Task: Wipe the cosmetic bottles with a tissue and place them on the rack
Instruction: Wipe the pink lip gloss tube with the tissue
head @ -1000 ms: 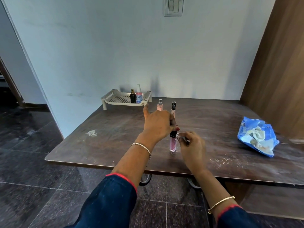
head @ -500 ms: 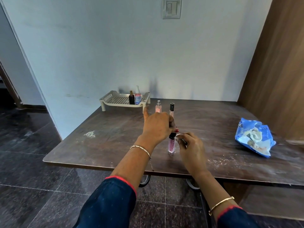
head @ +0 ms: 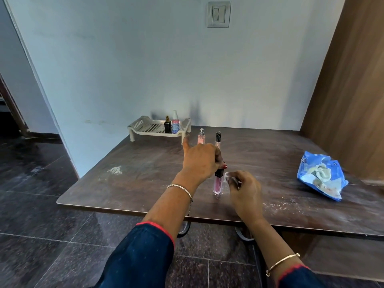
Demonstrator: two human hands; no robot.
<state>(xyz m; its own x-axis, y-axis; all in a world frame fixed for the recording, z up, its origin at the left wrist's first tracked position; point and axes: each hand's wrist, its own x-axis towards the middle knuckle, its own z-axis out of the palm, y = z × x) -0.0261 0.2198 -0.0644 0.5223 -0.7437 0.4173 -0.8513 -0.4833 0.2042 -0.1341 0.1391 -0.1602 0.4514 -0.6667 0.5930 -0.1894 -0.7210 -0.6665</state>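
Observation:
A slim pink bottle (head: 218,185) with a black cap stands upright on the brown table (head: 145,175). My left hand (head: 200,161) grips its cap from above, little finger raised. Just to its right my right hand (head: 244,190) pinches a small white tissue (head: 228,176) close to the bottle's side. Behind them stand a pink spray bottle (head: 201,138) and a tall thin tube with a black cap (head: 217,138). The beige perforated rack (head: 145,129) sits at the back left, holding a black bottle (head: 167,126) and a pink-liquid spray bottle (head: 175,124).
A crumpled blue tissue packet (head: 321,176) lies at the table's right side. A wooden panel (head: 353,90) rises at the right, a white wall behind. White smudges mark the tabletop. Dark tiled floor lies to the left and below.
Both hands stay on the pink bottle and the tissue; only the view has shifted slightly.

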